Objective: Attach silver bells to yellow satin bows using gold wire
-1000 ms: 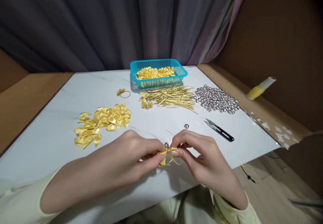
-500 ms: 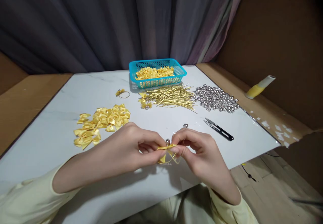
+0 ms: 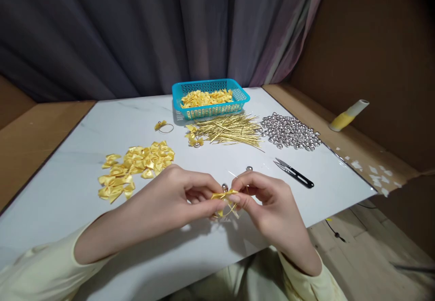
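Observation:
Between my hands is a yellow ribbon bow [image 3: 223, 195] with a silver bell-like bead [image 3: 224, 187] standing at its middle and a loop of gold wire [image 3: 231, 209] hanging under it. My left hand [image 3: 190, 194] pinches the bow's left side between thumb and fingers. On the other side, my right hand [image 3: 263, 197] is closed with thumb and fingertips on the bow's right end. A thin pale strand sticks up by the right fingers. Part of the bow is hidden behind my fingertips. One loose silver bead [image 3: 249, 168] lies just beyond my right hand.
A pile of yellow bows [image 3: 146, 160] lies left. Behind are a blue basket [image 3: 210, 112] of yellow bows, gold wire pieces [image 3: 231, 129] and silver beads [image 3: 290, 131]. Thread snips [image 3: 295, 173] rest at right, near a yellow-white tube [image 3: 348, 115]. A finished-looking bow ring [image 3: 166, 128] lies far left.
Both hands stay pinched on the bow with only slight finger shifts. The pale strand now points up to the left, and the wire loop beneath has turned slightly.

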A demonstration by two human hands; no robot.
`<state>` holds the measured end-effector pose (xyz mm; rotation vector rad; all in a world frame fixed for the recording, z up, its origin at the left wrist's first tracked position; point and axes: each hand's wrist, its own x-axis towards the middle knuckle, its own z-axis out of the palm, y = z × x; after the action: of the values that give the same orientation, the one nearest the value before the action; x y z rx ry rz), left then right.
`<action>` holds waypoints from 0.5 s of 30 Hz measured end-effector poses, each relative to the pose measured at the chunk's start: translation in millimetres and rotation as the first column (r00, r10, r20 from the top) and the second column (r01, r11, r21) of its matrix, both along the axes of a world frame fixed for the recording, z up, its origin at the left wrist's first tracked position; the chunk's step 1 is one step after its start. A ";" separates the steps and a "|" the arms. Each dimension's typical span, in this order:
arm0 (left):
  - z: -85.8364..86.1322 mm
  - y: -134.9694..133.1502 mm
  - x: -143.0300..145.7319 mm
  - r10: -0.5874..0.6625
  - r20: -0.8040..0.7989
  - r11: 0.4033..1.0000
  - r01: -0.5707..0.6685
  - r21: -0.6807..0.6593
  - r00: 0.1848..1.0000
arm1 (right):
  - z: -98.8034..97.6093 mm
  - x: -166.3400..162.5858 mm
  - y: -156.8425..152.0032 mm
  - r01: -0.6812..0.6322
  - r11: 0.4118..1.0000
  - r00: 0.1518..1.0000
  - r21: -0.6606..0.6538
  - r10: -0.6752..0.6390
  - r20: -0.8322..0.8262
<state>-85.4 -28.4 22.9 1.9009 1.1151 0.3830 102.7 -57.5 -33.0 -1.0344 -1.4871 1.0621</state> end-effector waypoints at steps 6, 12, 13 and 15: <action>-0.3 4.4 -1.8 0.017 0.060 0.981 -0.005 -0.194 0.998 | 2.4 -0.2 0.6 -0.038 0.997 0.997 -0.069 0.034 -0.066; 6.1 7.9 -3.6 0.023 0.121 0.910 0.029 -0.415 0.992 | 3.9 -0.1 -0.5 -0.093 0.981 0.982 -0.170 0.062 -0.177; 7.0 8.2 -3.7 0.024 0.129 0.903 0.033 -0.428 0.991 | 3.8 -0.3 -0.7 -0.099 0.979 0.980 -0.179 0.065 -0.187; 8.3 8.8 -3.8 0.023 0.141 0.894 0.042 -0.445 0.990 | 3.8 -0.3 -1.1 -0.113 0.977 0.977 -0.180 0.077 -0.197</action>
<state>-89.2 -19.7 31.2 1.4472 0.9966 0.2262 102.4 -58.6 -29.2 -0.9708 -1.3105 1.3543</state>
